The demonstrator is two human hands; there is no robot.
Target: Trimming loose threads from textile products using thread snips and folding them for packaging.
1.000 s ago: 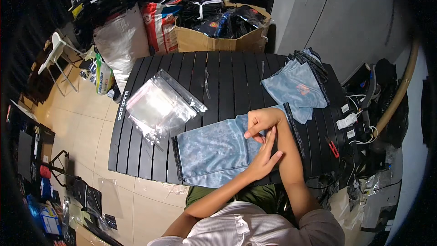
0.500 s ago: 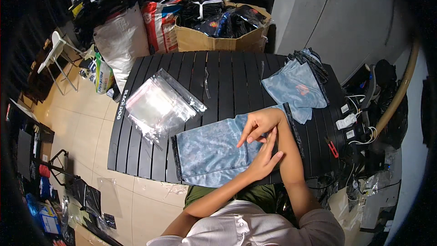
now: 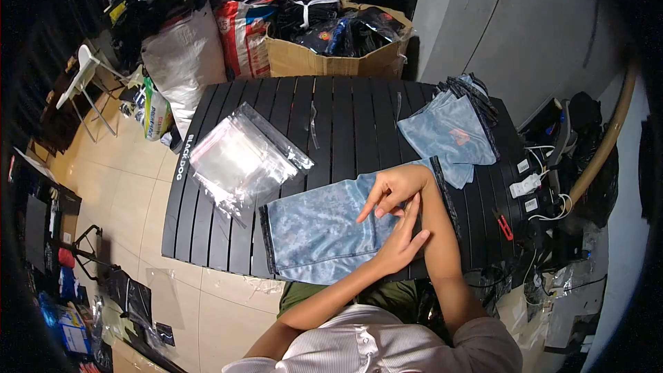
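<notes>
A flat piece of blue-grey mottled cloth (image 3: 314,228) with black bands at both ends lies across the near side of the slatted black table (image 3: 338,124). Over its right part my two hands cross. My right hand (image 3: 397,186) hangs bent at the wrist, index finger and thumb loosely apart, holding nothing visible; its other fingers are partly hidden. Beneath it, my left hand (image 3: 402,245) has its fingers stretched toward the right wrist, seemingly touching it, with the thumb spread. Whether either hand presses on the cloth I cannot tell. Similar blue-grey cloths (image 3: 449,128) with an orange print lie piled at the far right.
Clear plastic bags (image 3: 242,155) are stacked on the table's left. A red-handled cutter (image 3: 505,226) and a white plug with cables (image 3: 526,185) are at the right edge. Behind the table stand a cardboard box (image 3: 331,65) of packaged goods and a white sack (image 3: 185,55).
</notes>
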